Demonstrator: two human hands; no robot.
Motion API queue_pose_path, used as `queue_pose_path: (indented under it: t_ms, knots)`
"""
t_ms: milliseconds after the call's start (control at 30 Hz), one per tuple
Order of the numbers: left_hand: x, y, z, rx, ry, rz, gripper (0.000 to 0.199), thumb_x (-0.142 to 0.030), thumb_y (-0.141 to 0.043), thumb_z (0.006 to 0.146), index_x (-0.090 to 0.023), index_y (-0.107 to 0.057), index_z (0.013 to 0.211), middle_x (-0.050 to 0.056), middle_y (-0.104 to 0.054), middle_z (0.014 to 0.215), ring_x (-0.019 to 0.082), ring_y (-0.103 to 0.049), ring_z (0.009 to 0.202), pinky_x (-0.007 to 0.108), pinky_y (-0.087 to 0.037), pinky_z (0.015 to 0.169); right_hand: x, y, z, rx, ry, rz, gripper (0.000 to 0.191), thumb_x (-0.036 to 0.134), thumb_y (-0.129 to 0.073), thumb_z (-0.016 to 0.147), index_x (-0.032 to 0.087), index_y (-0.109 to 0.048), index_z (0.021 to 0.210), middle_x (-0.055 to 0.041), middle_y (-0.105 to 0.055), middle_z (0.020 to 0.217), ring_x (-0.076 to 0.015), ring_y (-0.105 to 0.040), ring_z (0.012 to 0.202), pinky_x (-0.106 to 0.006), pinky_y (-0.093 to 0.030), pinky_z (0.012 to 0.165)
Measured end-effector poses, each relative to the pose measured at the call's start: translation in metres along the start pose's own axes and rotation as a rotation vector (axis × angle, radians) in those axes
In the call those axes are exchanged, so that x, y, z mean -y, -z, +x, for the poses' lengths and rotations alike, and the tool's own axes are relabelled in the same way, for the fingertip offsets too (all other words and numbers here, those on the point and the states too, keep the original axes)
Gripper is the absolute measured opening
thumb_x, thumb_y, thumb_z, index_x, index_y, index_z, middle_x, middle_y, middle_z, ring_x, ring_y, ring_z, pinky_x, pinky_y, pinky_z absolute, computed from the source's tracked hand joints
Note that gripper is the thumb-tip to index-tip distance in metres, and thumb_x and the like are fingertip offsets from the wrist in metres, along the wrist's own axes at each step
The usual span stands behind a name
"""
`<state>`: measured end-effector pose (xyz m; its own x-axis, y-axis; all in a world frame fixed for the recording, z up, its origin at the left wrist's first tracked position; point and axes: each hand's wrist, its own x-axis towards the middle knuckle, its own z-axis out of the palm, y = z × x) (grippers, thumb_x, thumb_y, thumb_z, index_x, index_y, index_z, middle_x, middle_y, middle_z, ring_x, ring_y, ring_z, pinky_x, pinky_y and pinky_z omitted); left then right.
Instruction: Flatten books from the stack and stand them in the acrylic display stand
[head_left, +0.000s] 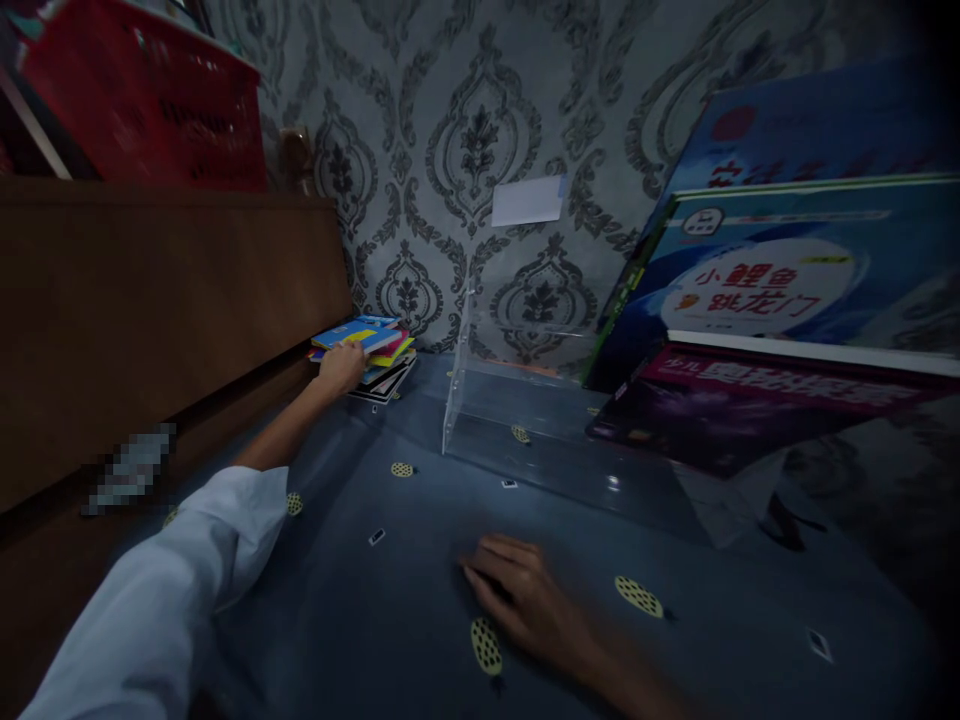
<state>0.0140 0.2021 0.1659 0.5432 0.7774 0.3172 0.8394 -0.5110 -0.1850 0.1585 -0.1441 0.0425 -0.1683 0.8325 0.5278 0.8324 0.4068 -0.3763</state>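
My left hand reaches out to a stack of books lying flat against the wooden cabinet side. Its fingers are closed on the near edge of the top blue book, which has a yellow patch. Under it show books with yellow, pink and dark covers. Low over or on the blue cloth, my right hand holds nothing, its fingers slightly curled and the thumb apart. Beyond it stands a clear acrylic rack, and several picture books lean in tiers at its right side.
The tablecloth is blue with pineapple prints. A brown wooden cabinet borders the left side and carries a red plastic basket. Patterned wallpaper covers the wall behind. A white label is at the rack's upper part.
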Motion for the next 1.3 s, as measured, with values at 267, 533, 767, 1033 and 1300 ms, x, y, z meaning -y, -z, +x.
queue_pose_path:
  t_ms: [267, 533, 767, 1033, 1300]
  knots:
    - [0.01, -0.011, -0.08, -0.032, -0.093, 0.0, 0.045, -0.03, -0.035, 0.106, -0.012, -0.042, 0.146, 0.017, -0.044, 0.155, 0.031, -0.035, 0.147, 0.045, -0.05, 0.106, -0.003, 0.001, 0.001, 0.004, 0.015, 0.005, 0.027, 0.019, -0.045, 0.1, 0.019, -0.071, 0.094, -0.006, -0.072, 0.079, -0.0178, -0.07, 0.076, -0.029, -0.055, 0.073]
    - [0.03, -0.034, -0.228, -0.082, -0.49, -0.222, 0.056, -0.05, -0.029, 0.106, -0.018, -0.043, 0.15, 0.012, -0.051, 0.15, 0.024, -0.045, 0.143, 0.039, -0.051, 0.107, 0.0, 0.004, 0.006, -0.005, 0.014, 0.061, 0.029, 0.02, -0.044, 0.101, 0.019, -0.072, 0.096, -0.0065, -0.072, 0.078, -0.0174, -0.068, 0.071, -0.029, -0.054, 0.067]
    - [0.033, -0.026, -0.223, 0.133, -0.318, -0.43, 0.061, -0.058, -0.027, 0.103, -0.022, -0.048, 0.147, 0.007, -0.053, 0.15, 0.023, -0.051, 0.137, 0.039, -0.038, 0.118, 0.003, 0.007, 0.009, 0.001, 0.013, 0.089, 0.03, 0.022, -0.043, 0.102, 0.018, -0.072, 0.097, -0.0057, -0.069, 0.073, -0.0172, -0.066, 0.065, -0.029, -0.052, 0.062]
    - [0.016, -0.069, -0.14, 0.254, -0.111, -0.478, 0.066, -0.05, -0.033, 0.1, -0.011, -0.037, 0.153, 0.015, -0.037, 0.159, 0.028, -0.032, 0.149, 0.043, -0.029, 0.121, 0.0, 0.006, 0.004, -0.023, 0.029, 0.007, 0.025, 0.019, -0.045, 0.101, 0.017, -0.07, 0.1, -0.0083, -0.072, 0.086, -0.0201, -0.068, 0.079, -0.033, -0.056, 0.074]
    - [0.004, -0.066, -0.154, 0.236, -0.214, -0.51, 0.067, -0.053, -0.033, 0.099, -0.01, -0.041, 0.15, 0.014, -0.043, 0.156, 0.027, -0.039, 0.145, 0.04, -0.031, 0.121, -0.006, 0.0, 0.001, 0.055, -0.101, -0.138, 0.027, 0.02, -0.048, 0.099, 0.017, -0.068, 0.117, -0.0137, -0.07, 0.123, -0.0279, -0.065, 0.115, -0.049, -0.055, 0.098]
